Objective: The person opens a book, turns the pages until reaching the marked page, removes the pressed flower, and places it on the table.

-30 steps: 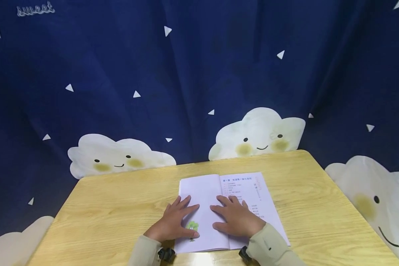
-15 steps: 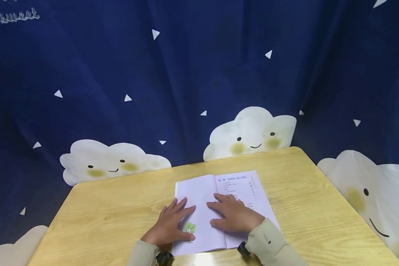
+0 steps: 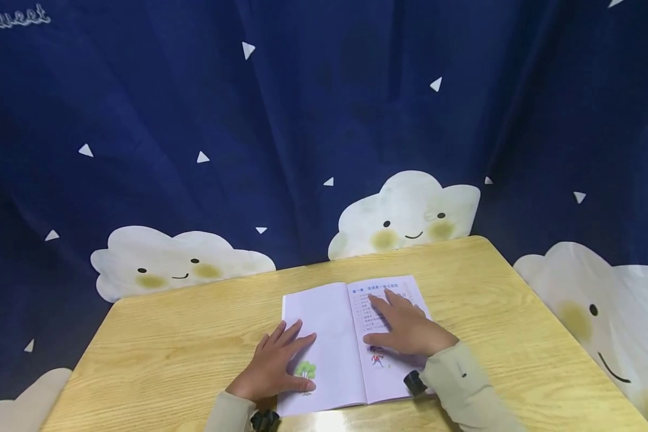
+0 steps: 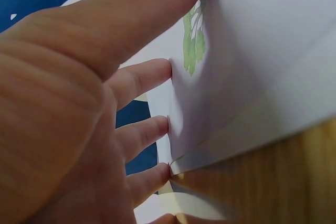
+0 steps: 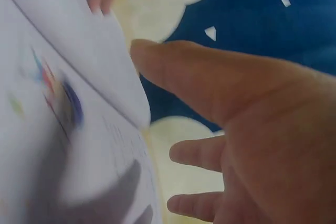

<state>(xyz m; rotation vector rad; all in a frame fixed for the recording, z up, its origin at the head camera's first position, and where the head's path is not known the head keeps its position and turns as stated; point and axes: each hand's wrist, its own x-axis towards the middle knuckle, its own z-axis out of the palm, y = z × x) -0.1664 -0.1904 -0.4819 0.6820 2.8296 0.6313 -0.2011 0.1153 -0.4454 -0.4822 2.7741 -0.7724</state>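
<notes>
An open booklet (image 3: 329,324) lies on the wooden table, its left page mostly blank with a green tree print, its right page carrying lines of text and a small coloured figure. My left hand (image 3: 274,363) rests with spread fingers on the left page; in the left wrist view its fingertips (image 4: 160,124) touch the paper beside the tree. Over the right page is my right hand (image 3: 407,327), fingers extended and holding nothing. The right wrist view shows its thumb and fingers apart from the paper, with a shadow falling on the page.
The pale wooden table (image 3: 183,348) stretches to both sides of the booklet. Behind it hangs a dark blue curtain (image 3: 302,108) with white triangles and smiling clouds (image 3: 410,210). A black wrist strap device (image 3: 414,383) sits at the right cuff.
My right hand has moved right, from near the booklet's fold onto the right page, uncovering the fold and the printed figure. The left hand stays on the left page. The head view has shifted slightly.
</notes>
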